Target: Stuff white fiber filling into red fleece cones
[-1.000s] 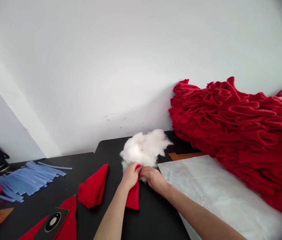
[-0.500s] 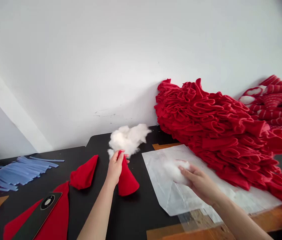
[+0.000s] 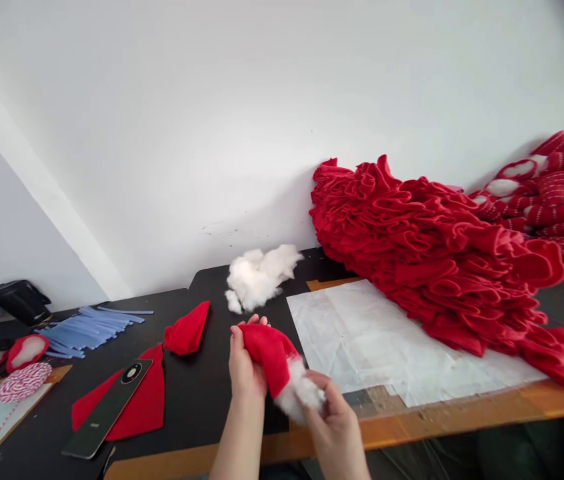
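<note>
In my left hand (image 3: 248,370) I hold a red fabric cone (image 3: 268,351), its narrow end by my fingers and its wide end turned toward my right. My right hand (image 3: 332,417) grips a wad of white stuffing (image 3: 299,395) at the cone's wide opening; part of the wad seems tucked inside, part bulges out. Beyond my hands lies a loose heap of white stuffing (image 3: 262,275) on the black table (image 3: 212,400). A second red fabric cone (image 3: 187,330), looking puffed out, rests left of my left hand.
On the left a dark phone (image 3: 107,410) lies on flat red fabric (image 3: 147,413), near blue strips (image 3: 87,328) and coiled red-and-white cord (image 3: 23,383). A large pile of red fabric pieces (image 3: 427,260) covers the right, partly on a white sheet (image 3: 352,327). Red striped items (image 3: 557,180) sit behind.
My right hand has brought the white wad from over the sheet leftward to the cone's opening. My left hand has moved nearer and tilted the cone toward it. The view has shifted left.
</note>
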{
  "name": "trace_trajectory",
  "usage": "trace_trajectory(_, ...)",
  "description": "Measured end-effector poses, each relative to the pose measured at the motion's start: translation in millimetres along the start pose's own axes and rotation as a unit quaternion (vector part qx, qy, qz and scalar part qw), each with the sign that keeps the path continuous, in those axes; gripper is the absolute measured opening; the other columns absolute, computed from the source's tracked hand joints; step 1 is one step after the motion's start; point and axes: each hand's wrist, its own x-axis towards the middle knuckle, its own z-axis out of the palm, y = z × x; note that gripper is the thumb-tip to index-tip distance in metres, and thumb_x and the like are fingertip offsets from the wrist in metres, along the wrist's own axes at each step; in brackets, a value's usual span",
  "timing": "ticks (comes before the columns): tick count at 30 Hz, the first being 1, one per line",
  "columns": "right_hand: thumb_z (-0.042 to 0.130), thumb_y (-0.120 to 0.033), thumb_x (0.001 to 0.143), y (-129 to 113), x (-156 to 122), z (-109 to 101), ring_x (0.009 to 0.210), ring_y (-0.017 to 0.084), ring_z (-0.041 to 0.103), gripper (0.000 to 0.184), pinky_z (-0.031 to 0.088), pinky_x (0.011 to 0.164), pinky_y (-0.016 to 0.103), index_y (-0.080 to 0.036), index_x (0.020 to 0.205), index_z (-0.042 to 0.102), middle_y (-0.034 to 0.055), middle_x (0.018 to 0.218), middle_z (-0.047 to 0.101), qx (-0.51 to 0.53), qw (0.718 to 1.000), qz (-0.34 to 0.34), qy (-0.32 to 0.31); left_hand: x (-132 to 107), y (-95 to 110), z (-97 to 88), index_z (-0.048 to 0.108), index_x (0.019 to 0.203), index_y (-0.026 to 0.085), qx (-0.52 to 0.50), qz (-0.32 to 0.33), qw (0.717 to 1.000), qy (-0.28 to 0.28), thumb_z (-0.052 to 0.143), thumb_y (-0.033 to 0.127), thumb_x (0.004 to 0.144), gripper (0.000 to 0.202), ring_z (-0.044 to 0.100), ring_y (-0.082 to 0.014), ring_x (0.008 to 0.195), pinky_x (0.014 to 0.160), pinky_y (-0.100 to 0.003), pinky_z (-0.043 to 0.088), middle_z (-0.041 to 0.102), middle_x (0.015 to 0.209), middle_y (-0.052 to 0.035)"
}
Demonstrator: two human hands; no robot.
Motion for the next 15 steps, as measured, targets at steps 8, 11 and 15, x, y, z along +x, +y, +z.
trace_trajectory(8,0.049,-0.004,0.080,9.1,-10.3,2.8,0.119,0.025,0.056,0.056,0.049,0.098,0.036,-0.021,0.133,0.049,0.0119,0.128,0.060,-0.170,0.871,-0.411,-0.209,-14.2,4.1,-11.6,0.064,0.093,0.016,-0.085,-0.121,0.989,-0.022,0.058,0.038,0.084,0.024,0.065,-0.0193,0.098,0.094,-0.035,0.049,0.069,0.101,-0.0085)
trace_trajectory(11,0.043,-0.001,0.080,8.5,-1.4,3.4,0.124,0.025,0.051,0.062,0.047,0.101,0.041,-0.019,0.138,0.041,0.0117,0.133,0.056,-0.201,0.869,-0.379,-0.246,-20.7,1.5,-12.9,0.064,0.096,0.017,-0.053,-0.121,0.991,-0.017,0.060,0.037,0.083,0.025,0.066,-0.0206,0.096,0.089,-0.035,0.051,0.068,0.104,-0.0085)
trace_trajectory(15,0.046,-0.002,0.075,8.7,17.8,10.2,0.124,0.026,0.050,0.056,0.041,0.107,0.045,-0.022,0.127,0.056,0.0066,0.127,0.061,-0.189,0.904,-0.273,-0.270,-35.8,-9.2,-9.7,0.060,0.110,0.017,0.026,-0.142,0.988,-0.057,0.062,0.045,0.080,0.041,0.063,-0.0293,0.104,0.082,-0.039,0.053,0.063,0.120,-0.0129)
